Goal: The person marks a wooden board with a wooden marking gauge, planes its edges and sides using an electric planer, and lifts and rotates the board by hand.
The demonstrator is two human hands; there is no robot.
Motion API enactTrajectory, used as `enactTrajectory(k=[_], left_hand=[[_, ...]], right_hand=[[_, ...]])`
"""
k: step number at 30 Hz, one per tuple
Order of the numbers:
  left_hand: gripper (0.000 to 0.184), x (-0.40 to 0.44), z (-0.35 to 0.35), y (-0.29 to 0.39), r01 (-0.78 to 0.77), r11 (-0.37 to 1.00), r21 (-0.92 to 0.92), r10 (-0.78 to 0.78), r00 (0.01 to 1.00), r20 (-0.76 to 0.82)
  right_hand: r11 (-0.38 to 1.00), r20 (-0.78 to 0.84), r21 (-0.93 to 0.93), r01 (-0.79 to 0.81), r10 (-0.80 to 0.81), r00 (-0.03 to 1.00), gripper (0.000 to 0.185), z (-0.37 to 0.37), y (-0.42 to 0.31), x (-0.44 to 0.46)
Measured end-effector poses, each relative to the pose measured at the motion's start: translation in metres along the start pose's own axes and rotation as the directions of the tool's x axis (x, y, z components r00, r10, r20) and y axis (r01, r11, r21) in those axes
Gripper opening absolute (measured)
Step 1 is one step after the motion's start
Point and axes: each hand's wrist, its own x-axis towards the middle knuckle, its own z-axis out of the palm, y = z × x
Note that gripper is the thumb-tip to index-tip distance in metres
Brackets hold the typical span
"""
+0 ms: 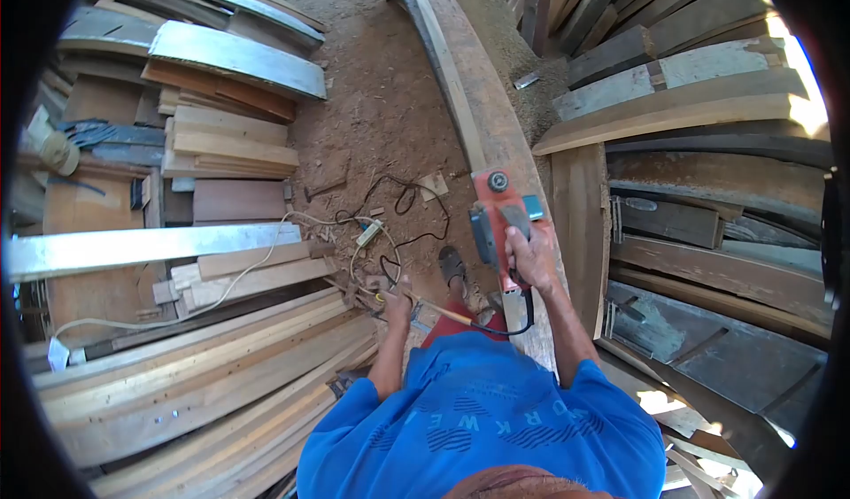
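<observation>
A red and grey electric planer (488,220) rests on a long wooden beam (496,118) that runs away from my body. My right hand (529,258) is wrapped round the planer's rear handle. From the back of the tool a dark cable (529,309) curves down and to the left. My left hand (396,302), low at the left of the beam, is closed round the cable, with its fingers partly hidden. A power strip (369,233) lies just beyond it, among loops of black and pale cord on the ground.
Stacked planks (235,140) fill the left side, and more boards (691,100) lean and lie along the right. A narrow strip of earth floor (372,100) runs beside the beam. A sandalled foot (452,264) stands near the loose cords.
</observation>
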Motion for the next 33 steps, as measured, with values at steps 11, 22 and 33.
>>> enactTrajectory(k=[11, 22, 33], left_hand=[[0.101, -0.113, 0.075, 0.123, -0.288, 0.94, -0.182, 0.275, 0.326, 0.904], [0.113, -0.097, 0.085, 0.117, -0.482, 0.861, -0.16, 0.33, 0.292, 0.898], [0.089, -0.089, 0.073, 0.146, -0.455, 0.89, -0.026, 0.125, 0.188, 0.974]], right_hand=[[0.971, -0.104, -0.215, 0.103, -0.128, 0.986, 0.049, 0.049, -0.095, 0.262], [0.984, -0.002, -0.053, 0.168, -0.169, 0.986, 0.046, 0.053, -0.138, 0.448], [0.926, -0.123, -0.294, 0.238, -0.284, 0.951, 0.025, 0.032, -0.03, 0.112]])
